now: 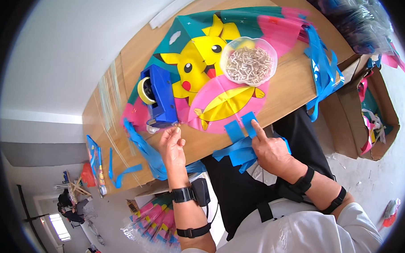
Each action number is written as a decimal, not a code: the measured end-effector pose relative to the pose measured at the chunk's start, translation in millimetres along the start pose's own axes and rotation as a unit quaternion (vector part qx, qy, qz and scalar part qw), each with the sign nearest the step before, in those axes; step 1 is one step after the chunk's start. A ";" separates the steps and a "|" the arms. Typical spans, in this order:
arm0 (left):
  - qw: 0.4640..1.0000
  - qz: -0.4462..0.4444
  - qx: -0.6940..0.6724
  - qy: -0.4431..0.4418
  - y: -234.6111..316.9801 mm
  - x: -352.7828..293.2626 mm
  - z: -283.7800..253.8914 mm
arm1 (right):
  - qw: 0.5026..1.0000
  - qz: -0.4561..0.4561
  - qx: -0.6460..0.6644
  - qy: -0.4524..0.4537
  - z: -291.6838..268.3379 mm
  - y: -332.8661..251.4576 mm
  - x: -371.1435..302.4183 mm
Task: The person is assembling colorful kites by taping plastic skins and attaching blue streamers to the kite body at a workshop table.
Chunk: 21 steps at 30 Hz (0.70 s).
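Observation:
A thin plastic kite sheet (230,103), teal and pink with a yellow cartoon animal, lies spread on the wooden table. My right hand (275,153) rests at its near edge, index finger stretched onto a blue streamer (248,122) and the other fingers curled. Beside that finger another blue streamer end (233,131) overlaps the pink edge. My left hand (173,145) is closed in a pinch just below the cutter end of a blue tape dispenser (162,98). Whatever its fingertips hold is too small to make out. The dispenser carries a yellowish tape roll (145,90).
On the sheet stands a clear bowl (272,75) of small pale sticks. Blue streamers (320,68) hang over the table's right edge, and more (148,153) lie at the left. A cardboard box (345,122) stands at right; bagged folded kites (157,221) lie below the table.

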<state>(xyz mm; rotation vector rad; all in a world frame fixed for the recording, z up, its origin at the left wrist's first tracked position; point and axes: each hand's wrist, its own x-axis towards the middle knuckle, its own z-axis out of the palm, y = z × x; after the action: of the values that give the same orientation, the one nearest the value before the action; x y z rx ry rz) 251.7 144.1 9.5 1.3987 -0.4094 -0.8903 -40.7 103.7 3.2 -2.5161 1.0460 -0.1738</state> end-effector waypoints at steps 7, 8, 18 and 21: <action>0.980 -0.129 -0.097 -0.115 -10.6 -27.8 80.7 | 1.000 -0.007 -0.014 -0.004 -3.2 0.5 -1.4; 0.978 -0.145 -0.099 -0.114 -13.9 -31.4 91.2 | 1.000 -0.008 -0.009 0.002 -1.9 1.0 -1.2; 0.952 -0.282 -0.022 -0.118 -34.5 -34.8 129.5 | 1.000 -0.012 -0.002 0.023 2.3 4.5 -2.5; 0.952 -0.284 -0.005 -0.115 -40.2 -33.0 130.2 | 1.000 -0.012 0.002 0.023 2.5 4.5 -2.1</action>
<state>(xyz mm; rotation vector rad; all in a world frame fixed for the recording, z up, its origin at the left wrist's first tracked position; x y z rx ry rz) 125.1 84.2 1.8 1.4300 -0.1699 -1.5326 -44.5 103.1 -0.8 -2.5335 1.0334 -0.2414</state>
